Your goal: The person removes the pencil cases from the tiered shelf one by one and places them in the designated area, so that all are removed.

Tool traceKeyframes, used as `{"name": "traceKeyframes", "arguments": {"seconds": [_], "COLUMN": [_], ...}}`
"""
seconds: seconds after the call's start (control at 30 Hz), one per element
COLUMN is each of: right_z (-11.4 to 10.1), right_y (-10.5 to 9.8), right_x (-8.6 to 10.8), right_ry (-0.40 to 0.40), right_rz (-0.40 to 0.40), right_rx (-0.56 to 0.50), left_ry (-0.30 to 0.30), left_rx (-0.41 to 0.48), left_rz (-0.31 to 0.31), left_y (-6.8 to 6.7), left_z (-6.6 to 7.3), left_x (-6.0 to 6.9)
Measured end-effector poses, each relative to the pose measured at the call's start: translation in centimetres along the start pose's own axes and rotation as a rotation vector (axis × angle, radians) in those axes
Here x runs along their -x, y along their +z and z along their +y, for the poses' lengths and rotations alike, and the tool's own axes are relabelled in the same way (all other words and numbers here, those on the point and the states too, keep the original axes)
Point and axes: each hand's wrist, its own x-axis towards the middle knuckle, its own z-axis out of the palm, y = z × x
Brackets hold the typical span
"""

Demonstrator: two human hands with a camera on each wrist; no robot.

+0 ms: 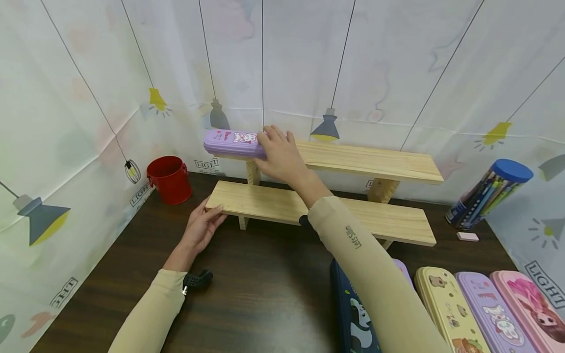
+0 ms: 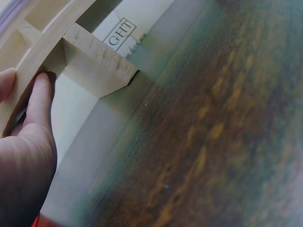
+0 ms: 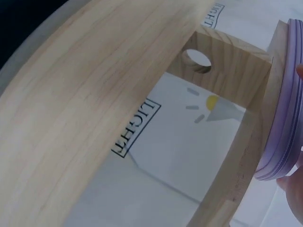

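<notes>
A purple pencil case [image 1: 231, 139] with a cartoon character on its lid lies at the left end of the upper board of a two-tier wooden shelf [image 1: 366, 161]. My right hand [image 1: 280, 156] holds this case by its right end, thumb on the near side. In the right wrist view the case's ribbed edge [image 3: 284, 118] meets the board, with only bits of my fingers showing. With my left hand [image 1: 200, 228] I grip the left end of the lower board [image 1: 260, 198]; the left wrist view shows fingers [image 2: 40, 101] under the wood and the thumb opposite.
A red bucket [image 1: 169, 180] stands left of the shelf. At right are a clear, blue-lidded tub of pens [image 1: 489, 193] and a pale eraser [image 1: 468, 237]. In front lie navy [image 1: 353, 314], yellow [image 1: 450, 309], purple [image 1: 496, 311] and pink [image 1: 531, 304] pencil cases, partly behind my right arm.
</notes>
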Motion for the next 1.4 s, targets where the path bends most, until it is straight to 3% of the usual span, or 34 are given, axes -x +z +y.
{"name": "traceKeyframes", "arguments": {"seconds": [0.2,0.47,0.8,1.03,1.23,1.4], "right_z": [0.0,-0.1,0.1,-0.1,0.1,0.1], "right_y": [-0.8,-2.7,-4.4,-5.0,-4.3,-3.7], "right_x": [0.5,1.2,2.5,5.4,8.8,11.1], "right_ry": [-0.031,-0.001,0.002,-0.004,-0.013,0.026], "right_rz": [0.001,-0.09,-0.218,-0.314,-0.334,-0.368], "right_rx": [0.035,0.149,-0.008,0.07,0.075,0.04], "left_ry": [-0.013,-0.006,-0.015,-0.026,-0.01,-0.003], "left_rx": [0.017,0.014,0.021,0.013,0.011,0.006], "left_rz": [0.002,-0.018,0.012,0.014,0.003,0.0], "left_y": [0.1,0.0,-0.3,-0.2,-0.1,-0.3], "left_z": [-0.2,-0.2,-0.2,-0.2,-0.3,-0.3], "left_x": [0.0,-0.1,-0.4,-0.4,-0.4,-0.4]}}
